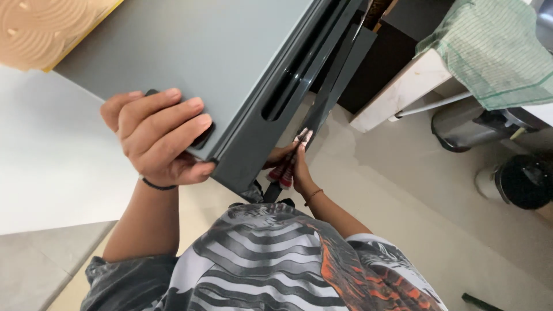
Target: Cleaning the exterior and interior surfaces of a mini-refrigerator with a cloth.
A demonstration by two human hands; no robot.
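Left hand (pixel 158 138) clamps the flat dark-grey metal panel's (pixel 190 52) near corner; right hand (pixel 294 167), lower, grips a red-handled tool (pixel 286 173) against its long edge running away.

Pale tiled floor (pixel 438 207), white counter (pixel 52 167), checked green cloth (pixel 495 52) over a ledge.

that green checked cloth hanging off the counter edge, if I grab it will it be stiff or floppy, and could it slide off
The green checked cloth is probably floppy: it sags in soft folds over the counter. It looks thin, so likely light. With much of it draped past the edge, a small tug might slide it off.
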